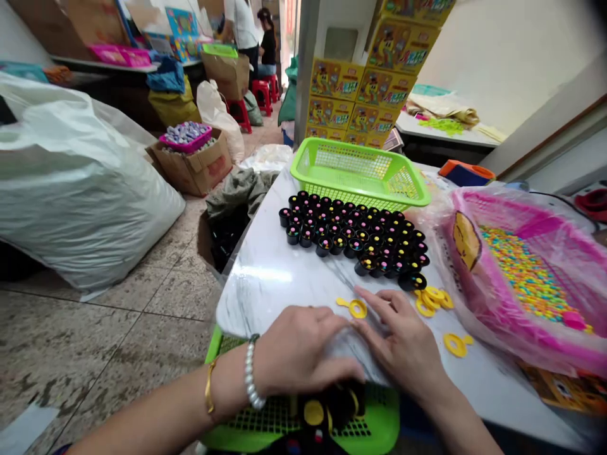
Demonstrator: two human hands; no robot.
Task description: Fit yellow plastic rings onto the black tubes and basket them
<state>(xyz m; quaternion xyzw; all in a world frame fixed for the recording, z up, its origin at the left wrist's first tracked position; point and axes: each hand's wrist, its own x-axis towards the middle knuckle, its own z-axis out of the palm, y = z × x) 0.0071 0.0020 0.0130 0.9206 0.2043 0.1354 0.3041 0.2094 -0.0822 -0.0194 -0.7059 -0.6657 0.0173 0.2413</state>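
My left hand (pixel 306 347), with a pearl bracelet and a gold bangle on its wrist, is over the table's near edge. Its fingers are bent and blurred, so I cannot tell whether they hold anything. Below it, a green basket (pixel 379 430) contains black pieces with yellow round parts (pixel 313 412). My right hand (pixel 408 335) rests on the table with fingers stretched out and apart. Its fingertips are beside a yellow ring with a tab (pixel 358 308). More yellow rings (pixel 425 304) lie to the right. Beyond, small black cups (pixel 339 243) with coloured pellets stand in rows.
Behind the cups is a light green basket (pixel 360 196). A pink, plastic-lined basket (pixel 535 341) of coloured pellets stands on the right. Yellow boxes (pixel 374 88) are stacked behind. A large white sack (pixel 80 189) and a carton (pixel 203 167) are on the left floor. Two people are at the back.
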